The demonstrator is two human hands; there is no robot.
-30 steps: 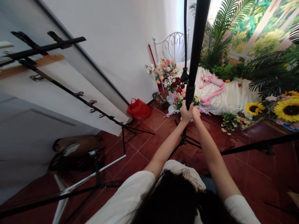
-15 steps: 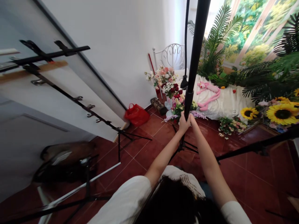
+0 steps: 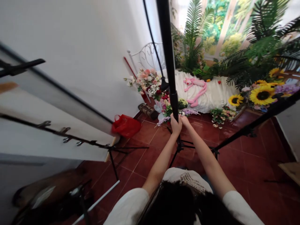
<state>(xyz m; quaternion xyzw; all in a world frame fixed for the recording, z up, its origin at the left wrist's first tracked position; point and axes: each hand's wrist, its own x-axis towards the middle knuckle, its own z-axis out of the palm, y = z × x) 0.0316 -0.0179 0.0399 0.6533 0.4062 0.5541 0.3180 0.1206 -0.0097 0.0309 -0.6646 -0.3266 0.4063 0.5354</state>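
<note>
A tall black stand pole [image 3: 169, 62] rises in front of me and leans slightly left toward its top. My left hand [image 3: 176, 125] is wrapped around this pole at its lower part, below a collar. Close beside it on the right, my right hand [image 3: 184, 121] is closed against the same pole; its fingertips are partly hidden. A black cable with a plug [image 3: 164, 83] hangs just left of the pole. Below my hands, the stand's tripod legs [image 3: 180, 146] spread over the red tiled floor [image 3: 145, 137].
Flowers [image 3: 150, 79], a pink plush toy [image 3: 197, 87] on a white-covered bed [image 3: 217, 97] and sunflowers [image 3: 262, 95] lie beyond. A red bag [image 3: 126, 125] sits by the wall. Another black pole [image 3: 248, 125] slants at right; a clamp-fitted bar [image 3: 55, 132] is at left.
The view has turned right, so the room's objects sit farther left. The held pole now tilts left at its top instead of right. Both hands remain on it.
</note>
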